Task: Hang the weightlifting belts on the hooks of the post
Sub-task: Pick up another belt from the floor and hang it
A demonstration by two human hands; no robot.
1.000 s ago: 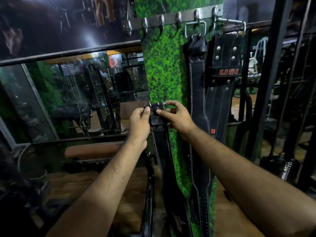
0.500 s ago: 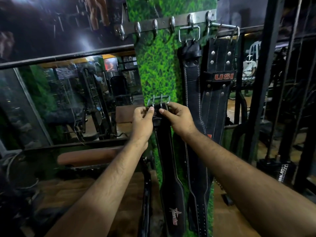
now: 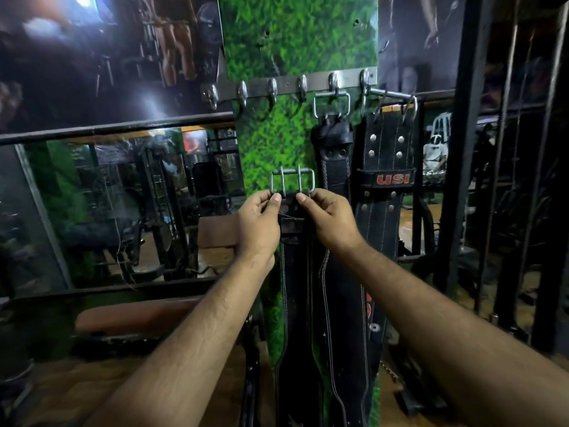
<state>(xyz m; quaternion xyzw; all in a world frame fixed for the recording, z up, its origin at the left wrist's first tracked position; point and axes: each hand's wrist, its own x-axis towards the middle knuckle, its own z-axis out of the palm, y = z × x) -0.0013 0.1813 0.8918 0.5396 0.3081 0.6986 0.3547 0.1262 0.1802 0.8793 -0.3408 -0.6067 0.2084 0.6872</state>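
Observation:
I hold a black weightlifting belt (image 3: pixel 295 291) upright in front of the green post (image 3: pixel 295 35). My left hand (image 3: pixel 257 224) and my right hand (image 3: pixel 331 220) pinch its top end just under the steel double-prong buckle (image 3: pixel 292 181). The buckle is well below the metal hook rail (image 3: pixel 314 83). Two black belts hang from the rail's right hooks: a plain belt (image 3: pixel 335 167) by its buckle and a wider belt marked USI (image 3: pixel 385 155). Several hooks to the left, such as one hook (image 3: pixel 272 89), are bare.
A mirror (image 3: pixel 123 204) with a dark frame lies left of the post, and a brown padded bench (image 3: pixel 132 315) stands below it. Black metal rack bars (image 3: pixel 465 149) rise on the right. The floor is brown.
Both hands have lifted the belt's buckle end higher up the post, toward the hook rail. The view has tilted upward, so the rail sits lower in the frame.

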